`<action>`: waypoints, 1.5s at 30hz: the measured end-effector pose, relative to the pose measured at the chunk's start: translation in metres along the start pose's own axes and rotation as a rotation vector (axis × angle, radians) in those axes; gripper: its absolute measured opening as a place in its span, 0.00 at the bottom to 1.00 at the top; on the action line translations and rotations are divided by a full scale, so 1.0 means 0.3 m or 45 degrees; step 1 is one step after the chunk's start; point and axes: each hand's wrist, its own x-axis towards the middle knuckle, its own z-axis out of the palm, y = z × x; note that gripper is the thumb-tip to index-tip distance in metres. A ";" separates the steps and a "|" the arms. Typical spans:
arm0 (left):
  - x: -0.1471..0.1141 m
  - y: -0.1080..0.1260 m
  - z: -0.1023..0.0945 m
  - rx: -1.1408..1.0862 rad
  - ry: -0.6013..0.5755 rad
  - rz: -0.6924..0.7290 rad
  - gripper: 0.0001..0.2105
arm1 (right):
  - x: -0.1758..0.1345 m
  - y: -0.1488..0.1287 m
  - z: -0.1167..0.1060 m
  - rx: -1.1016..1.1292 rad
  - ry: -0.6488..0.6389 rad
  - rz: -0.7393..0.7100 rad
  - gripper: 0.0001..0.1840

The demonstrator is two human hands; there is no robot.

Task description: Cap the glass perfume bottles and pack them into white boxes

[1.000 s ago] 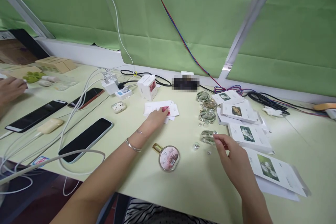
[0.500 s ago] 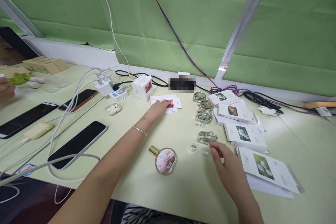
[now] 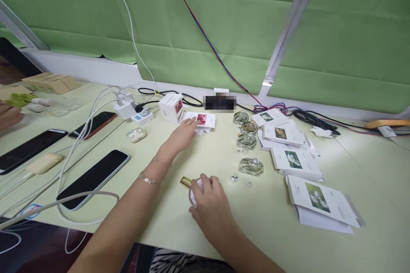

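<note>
My right hand (image 3: 213, 204) has its fingers curled over a round perfume bottle (image 3: 196, 190) that lies on its side. The bottle's gold cap (image 3: 185, 181) points left, and most of its body is hidden under the hand. Farther back, my left hand (image 3: 184, 134) rests with its fingers stretched out on the near edge of a flattened white carton (image 3: 206, 120) with a pink picture. Just behind that hand stands a white box (image 3: 171, 108) with a similar pink picture.
Several clear glass bottles (image 3: 251, 166) lie in a column, with loose round glass stoppers (image 3: 234, 177) beside them. Flattened white cartons (image 3: 320, 200) lie on the right. Phones (image 3: 94, 179), an earbud case (image 3: 136, 135) and white cables cover the left. Another person's hand (image 3: 9, 116) shows at the far left.
My right hand has moved left from a glass bottle onto the perfume bottle. My left hand has shifted slightly left and nearer, and the pink-picture carton has slid left towards the white box.
</note>
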 end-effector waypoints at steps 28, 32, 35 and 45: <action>-0.276 0.100 0.124 -0.923 0.101 0.060 0.15 | 0.242 0.150 -0.133 0.489 0.139 0.023 0.06; -0.183 0.073 0.140 -0.915 0.139 0.082 0.17 | 0.375 0.209 -0.248 0.378 0.315 0.102 0.07; -0.099 0.062 0.159 -0.944 0.140 0.112 0.18 | 0.510 0.288 -0.316 0.085 0.248 0.209 0.10; 0.010 0.068 0.210 -1.034 0.231 0.169 0.19 | 0.613 0.434 -0.189 -0.278 -0.482 0.381 0.16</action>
